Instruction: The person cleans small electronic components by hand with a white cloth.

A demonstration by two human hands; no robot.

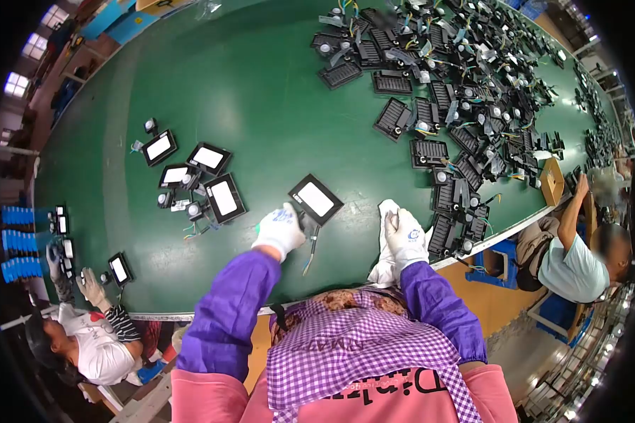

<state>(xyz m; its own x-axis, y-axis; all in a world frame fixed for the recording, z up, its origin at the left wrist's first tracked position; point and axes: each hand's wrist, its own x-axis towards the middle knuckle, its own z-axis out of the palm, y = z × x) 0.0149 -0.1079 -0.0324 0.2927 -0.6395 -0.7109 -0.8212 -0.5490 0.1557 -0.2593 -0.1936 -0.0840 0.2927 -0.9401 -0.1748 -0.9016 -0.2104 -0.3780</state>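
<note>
A black floodlight (pixel 316 200) with a white front panel lies face up on the green table, its cable trailing toward me. My left hand (pixel 282 230), in a white glove, is at the lamp's lower left side, with its fingers closed near the sensor end; the exact grip is hidden. My right hand (pixel 406 235), also gloved, is closed on a white cloth (pixel 384 261) by the table's near edge. To the left, several similar floodlights (pixel 224 198) lie with their white panels up.
A large pile of black floodlights (pixel 466 134) with loose wires covers the right side. A yellow carton (pixel 552 182) stands by the right edge. One co-worker (pixel 106 345) sits at the left, another (pixel 575 264) at the right. Blue stacked pieces (pixel 20 241) are at far left.
</note>
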